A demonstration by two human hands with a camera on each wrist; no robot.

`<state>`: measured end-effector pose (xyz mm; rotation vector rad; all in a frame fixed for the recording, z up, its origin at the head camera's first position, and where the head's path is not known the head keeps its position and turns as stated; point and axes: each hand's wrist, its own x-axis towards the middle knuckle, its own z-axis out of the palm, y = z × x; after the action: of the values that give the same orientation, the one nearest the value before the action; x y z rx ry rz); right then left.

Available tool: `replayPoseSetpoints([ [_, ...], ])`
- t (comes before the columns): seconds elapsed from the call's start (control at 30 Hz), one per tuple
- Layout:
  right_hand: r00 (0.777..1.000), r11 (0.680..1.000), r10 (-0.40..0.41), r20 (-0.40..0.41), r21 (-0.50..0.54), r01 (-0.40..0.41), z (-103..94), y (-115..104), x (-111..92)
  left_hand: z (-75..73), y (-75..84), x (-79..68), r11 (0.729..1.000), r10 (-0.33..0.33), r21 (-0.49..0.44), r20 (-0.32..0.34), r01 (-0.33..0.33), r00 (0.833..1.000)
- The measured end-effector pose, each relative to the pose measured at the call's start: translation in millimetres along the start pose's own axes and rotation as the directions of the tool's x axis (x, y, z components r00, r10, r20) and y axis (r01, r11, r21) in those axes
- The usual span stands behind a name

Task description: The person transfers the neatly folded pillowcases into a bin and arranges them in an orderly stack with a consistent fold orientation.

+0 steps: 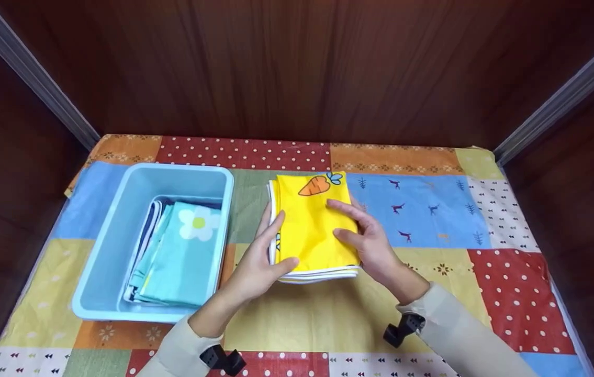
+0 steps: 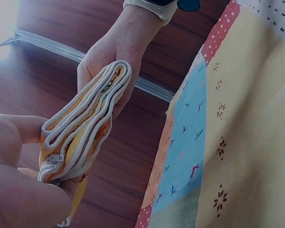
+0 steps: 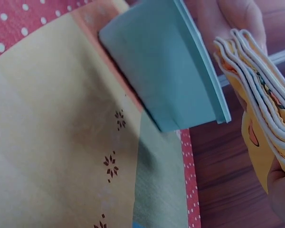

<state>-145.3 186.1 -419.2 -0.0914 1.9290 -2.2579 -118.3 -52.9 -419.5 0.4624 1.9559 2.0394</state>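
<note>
Both hands hold a folded yellow cloth (image 1: 313,230) above the patterned tablecloth. An orange carrot is printed near its far end. White edging runs along its stacked layers, which show end-on in the left wrist view as a thick folded bundle (image 2: 85,118). My left hand (image 1: 259,266) grips the left side, with the thumb on the top face. At the right side my right hand (image 1: 375,243) grips the cloth, thumb and a finger lying on top. The undersides of both grips are partly hidden in the head view.
To the left stands a light blue plastic bin (image 1: 99,251). Inside it lie folded cloths, the top one a turquoise cloth (image 1: 179,272) with a white flower. A patchwork tablecloth (image 1: 422,209) covers the table, and dark wood panels (image 1: 297,68) enclose its back and sides.
</note>
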Motion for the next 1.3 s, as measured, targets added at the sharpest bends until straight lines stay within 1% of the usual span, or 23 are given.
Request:
replayPoseSetpoints([
  [0.27,1.0,1.0,0.007,0.008,0.012,-0.007,7.7,0,0,-4.1,4.9,-7.7,1.0,-0.018,-0.015,-0.015,0.018,1.0],
  [0.53,1.0,0.999,0.001,0.023,0.04,-0.002,16.8,-2,1,-9.1,10.4,-15.7,1.0,-0.019,0.008,-0.041,0.02,0.999],
  [0.73,0.999,0.999,-0.007,0.047,0.038,0.005,28.4,-4,4,-18.3,13.8,-22.1,0.998,-0.054,0.015,-0.079,0.056,0.995],
  [0.93,0.998,1.0,0.0,0.061,0.025,-0.001,37.9,-7,4,-26.1,17.8,-25.8,0.996,-0.083,-0.018,-0.093,0.082,0.992],
  [1.13,0.997,1.0,-0.001,0.081,0.001,0.001,48.2,-11,5,-33.1,23.5,-32.1,0.996,-0.086,-0.002,-0.11,0.086,0.99],
  [1.3,0.994,0.999,-0.032,0.106,0.005,0.032,59.7,-12,6,-41.6,28.2,-39.0,0.995,-0.094,0.01,-0.123,0.096,0.988],
])
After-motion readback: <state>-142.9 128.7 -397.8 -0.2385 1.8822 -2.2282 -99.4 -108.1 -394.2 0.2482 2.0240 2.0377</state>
